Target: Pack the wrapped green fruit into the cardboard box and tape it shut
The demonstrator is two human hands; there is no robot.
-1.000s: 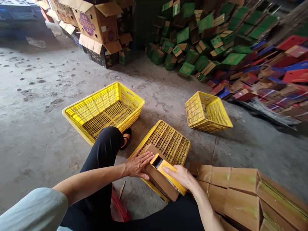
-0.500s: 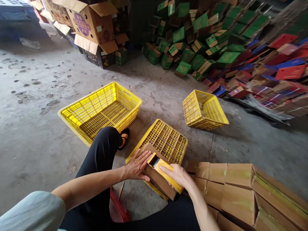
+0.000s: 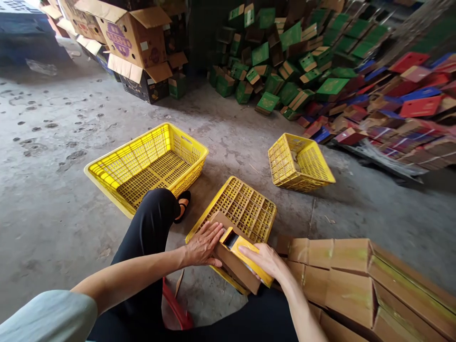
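Observation:
A folded brown cardboard box (image 3: 239, 271) lies on an upturned yellow plastic crate (image 3: 245, 209) in front of me. My left hand (image 3: 204, 246) rests flat on the cardboard's left side, fingers stretched out. In my right hand (image 3: 265, 260) is a yellow box-shaped tool (image 3: 245, 254) with a dark opening at its far end, perhaps a tape dispenser. The tool sits against the top of the cardboard, its far end close to my left fingertips. My right fingers wrap its near half, and the underside is hidden.
Stacked brown cartons (image 3: 351, 294) stand at my right. An open yellow crate (image 3: 164, 166) lies beyond my knee, another yellow crate (image 3: 301, 161) farther right. Piled green boxes (image 3: 261, 53), red and blue boxes (image 3: 420, 107) and large cartons (image 3: 130, 40) line the back. Something red (image 3: 176, 304) is below me.
The view has shifted slightly, so the background sits a little farther left. Both hands, the yellow tool and the cardboard box keep nearly the same places.

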